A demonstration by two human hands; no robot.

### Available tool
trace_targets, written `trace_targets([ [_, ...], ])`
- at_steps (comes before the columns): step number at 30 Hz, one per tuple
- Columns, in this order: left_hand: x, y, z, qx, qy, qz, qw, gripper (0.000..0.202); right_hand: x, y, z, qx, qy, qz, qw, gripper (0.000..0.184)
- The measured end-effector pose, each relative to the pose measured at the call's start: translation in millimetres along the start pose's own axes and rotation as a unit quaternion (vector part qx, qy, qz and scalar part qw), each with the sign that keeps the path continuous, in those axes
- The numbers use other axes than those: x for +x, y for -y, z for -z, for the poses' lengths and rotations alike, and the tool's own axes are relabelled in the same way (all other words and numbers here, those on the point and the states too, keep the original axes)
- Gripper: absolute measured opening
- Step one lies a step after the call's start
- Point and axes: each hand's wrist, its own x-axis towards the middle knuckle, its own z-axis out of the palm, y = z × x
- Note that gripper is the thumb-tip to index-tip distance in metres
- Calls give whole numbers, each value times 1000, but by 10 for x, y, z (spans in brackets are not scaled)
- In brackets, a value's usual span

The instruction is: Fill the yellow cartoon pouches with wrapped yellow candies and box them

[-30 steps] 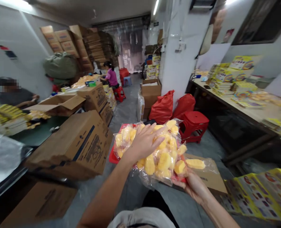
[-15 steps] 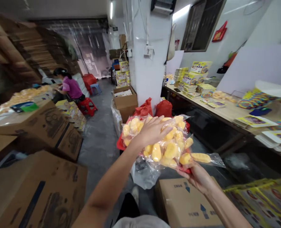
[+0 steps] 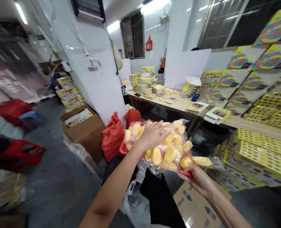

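A heap of clear plastic packets holding yellow pieces (image 3: 171, 152) rests on a red tray (image 3: 123, 148) in front of me at chest height. My left hand (image 3: 153, 134) lies flat on top of the heap, fingers stretched out and pressing the packets down. My right hand (image 3: 197, 179) grips the tray's near right edge from below, with one long packet (image 3: 203, 161) sticking out over it.
A long wooden table (image 3: 254, 125) with stacks of yellow printed cards runs along the right. Red bags (image 3: 113, 136) and an open cardboard box (image 3: 83, 128) stand by a white pillar (image 3: 99, 72). Another box (image 3: 197, 205) lies at my feet. Red stools (image 3: 19, 152) are at the left.
My view has swung to the right, from the boxes and seated people to the table with yellow cards. Both hands keep the same hold on the tray and packets.
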Motion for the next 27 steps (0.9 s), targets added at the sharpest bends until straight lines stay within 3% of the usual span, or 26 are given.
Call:
trace_targets([
  [4,597,285,-214,-21,6,-38,999,50,445,277,-19,12,-36,11,999,33],
  [8,1365,566,-465,-30,12,-57,998,50,1109,708,-6,15,-50,22,998,35],
  [14,2879,979,-778,-41,-6,-46,998,48,2336,1829,35,-4,-39,33,999,32],
  [20,4310,1289,-797,-59,2,-37,998,49,3317,2950,29,6,-37,50,998,32],
  [27,5501,1671,-878,-54,32,-63,996,50,4180,3617,-108,59,-37,44,997,26],
])
